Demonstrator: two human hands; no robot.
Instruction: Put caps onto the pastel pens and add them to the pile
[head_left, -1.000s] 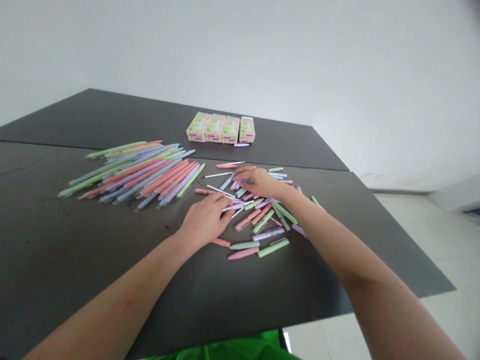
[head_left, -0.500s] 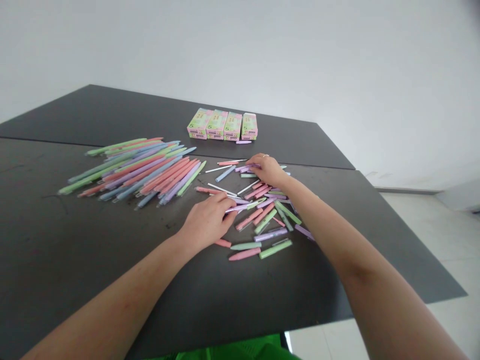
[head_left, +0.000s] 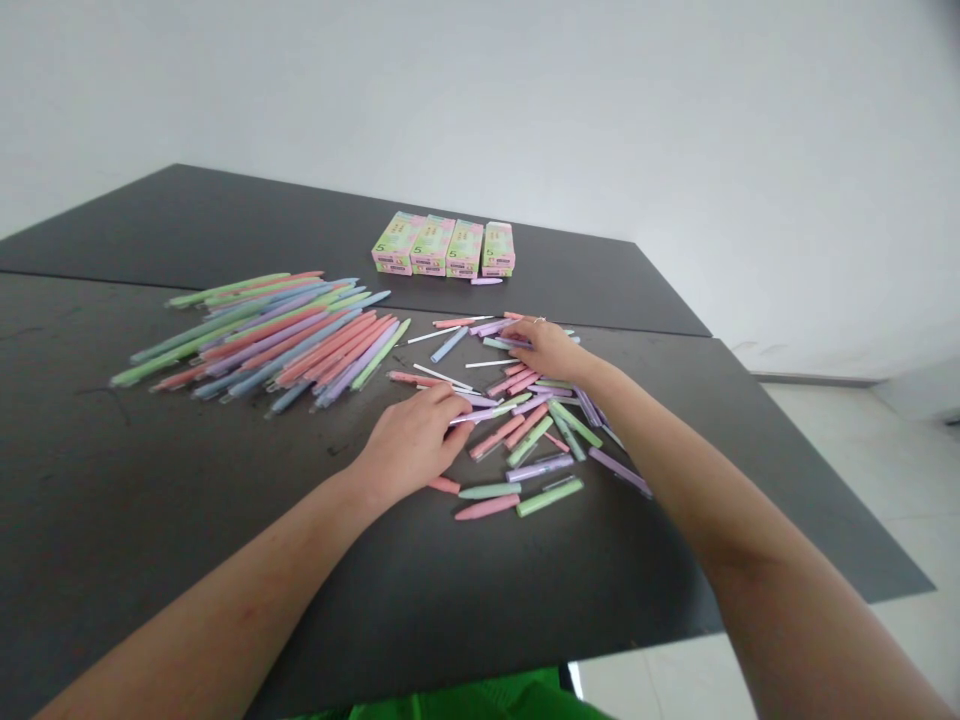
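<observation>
My left hand (head_left: pixel 420 430) is closed on a purple pen barrel (head_left: pixel 480 415), pinched between thumb and fingers low over the table. A light green tip piece shows at the barrel's right end. My right hand (head_left: pixel 546 350) reaches over the far side of a scattered heap of loose pen parts, its fingers apart and touching the parts there. Around both hands lie coral, purple, blue and green barrels, clipped pen pieces such as a green one (head_left: pixel 551 497), and thin white refills (head_left: pixel 493 364). Some parts are hidden under my right hand and forearm.
On the left is a large pile of whole pastel pens (head_left: pixel 277 340). Several pink-and-green boxes (head_left: pixel 431 245) stand in a row at the back, with a single purple piece (head_left: pixel 487 281) before them. A seam crosses the dark table (head_left: pixel 187 530).
My right hand has drawn slightly right and nearer to me. A white refill near it now lies at a different angle. My left hand still grips the purple barrel in the same place.
</observation>
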